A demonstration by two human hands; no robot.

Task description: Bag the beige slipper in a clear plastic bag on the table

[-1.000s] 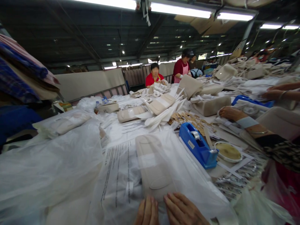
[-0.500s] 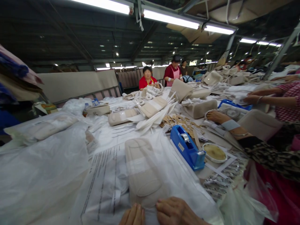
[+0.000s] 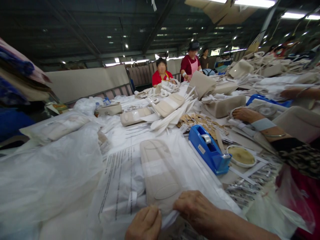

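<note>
In front of me lies a clear plastic bag (image 3: 112, 186) with lines of printed text. Inside it is a beige padded piece (image 3: 160, 173) with rounded ends and a pale band across its middle. My left hand (image 3: 145, 222) is closed at the bag's near edge, thumb pressed to the fingers, pinching the plastic. Just to its right, my right hand (image 3: 193, 210) is closed too, its fingertips gripping the same edge beside the padded piece's near end. A crumpled fold of plastic shows between the hands.
A blue tape dispenser (image 3: 208, 150) stands to the right, near a round dish (image 3: 241, 155). Brown tags (image 3: 200, 121) lie behind it. A co-worker's hand (image 3: 246, 114) reaches in from the right. Plastic bags (image 3: 50, 173) cover the left. More beige pieces (image 3: 168, 104) are piled farther back.
My hands have moved up in view, and their fingers, earlier laid along the bag's near edge, are now curled and pinching it. The scene has shifted right and slightly up.
</note>
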